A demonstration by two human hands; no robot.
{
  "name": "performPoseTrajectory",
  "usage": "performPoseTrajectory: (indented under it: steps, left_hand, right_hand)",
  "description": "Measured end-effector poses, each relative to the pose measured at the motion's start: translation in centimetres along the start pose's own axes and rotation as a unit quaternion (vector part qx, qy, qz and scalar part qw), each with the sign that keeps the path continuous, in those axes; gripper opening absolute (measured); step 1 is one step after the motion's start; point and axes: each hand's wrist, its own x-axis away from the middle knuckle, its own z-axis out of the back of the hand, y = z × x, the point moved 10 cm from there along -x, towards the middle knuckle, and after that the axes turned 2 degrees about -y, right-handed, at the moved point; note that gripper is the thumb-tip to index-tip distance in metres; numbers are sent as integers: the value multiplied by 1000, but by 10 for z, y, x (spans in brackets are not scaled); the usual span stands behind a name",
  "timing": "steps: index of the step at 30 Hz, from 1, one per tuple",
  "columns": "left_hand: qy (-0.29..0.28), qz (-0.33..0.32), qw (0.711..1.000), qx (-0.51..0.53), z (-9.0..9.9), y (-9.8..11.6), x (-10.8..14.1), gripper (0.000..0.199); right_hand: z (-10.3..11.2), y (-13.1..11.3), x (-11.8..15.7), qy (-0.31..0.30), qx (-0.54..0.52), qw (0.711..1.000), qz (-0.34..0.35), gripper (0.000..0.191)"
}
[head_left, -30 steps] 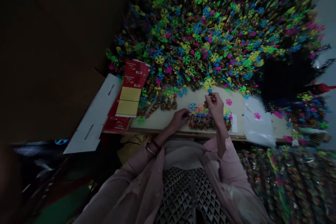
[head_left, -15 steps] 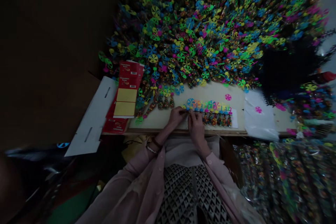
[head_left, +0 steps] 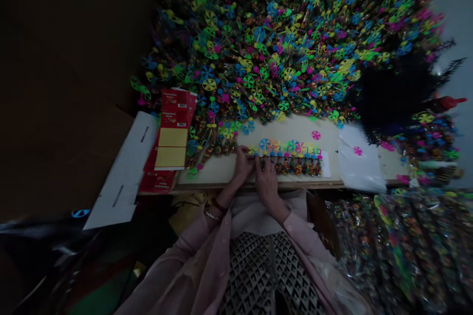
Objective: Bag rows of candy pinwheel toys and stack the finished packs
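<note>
The right hand (head_left: 266, 180) has come down beside the left hand (head_left: 242, 165), apparently centring work on the toy row's (head_left: 297, 163) left end, both narrowly bunched, grip unclear.

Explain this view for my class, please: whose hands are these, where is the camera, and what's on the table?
There is no machine here, just a person's bare hands. One camera, worn on the head, looks forward and down. On the pale tabletop lies a row of small filled packets with colourful pinwheel tops. The left hand and right hand are close together at the row's left end; exactly what they hold is too dark to tell. Beyond lies a big heap of similar packets, with red printed cards towards the left.
</note>
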Motion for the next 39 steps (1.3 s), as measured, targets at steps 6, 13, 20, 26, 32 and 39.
performPoseTrajectory:
  steps: [6, 13, 20, 26, 32, 39]
  left_hand:
    - [-5, -35, 999, -19, 1, 8, -3, 73]
    - [-44, -61, 994, -78, -6, 13, -6, 82]
    - [-107, -24, 993, -35, -8, 14, -4, 95]
    - [-138, 32, 988, 66, 4, 37, 1, 87]
    - [-95, -27, 995, 35, 35, 90, -7, 74]
    - [-102, -17, 993, -57, 12, 71, 8, 54]
  right_hand:
    - [20, 0, 6, -4, -11, 1000, 6, 48]
    - [66, 245, 51, 249, -225, 910, -242, 40]
    - [18, 314, 12, 80, -385, 907, -150, 24]
    - [28, 313, 11, 112, -423, 890, -129, 25]
    - [69, 339, 25, 168, -434, 870, -162, 27]
    - [173, 294, 35, 196, -328, 920, -88, 22]
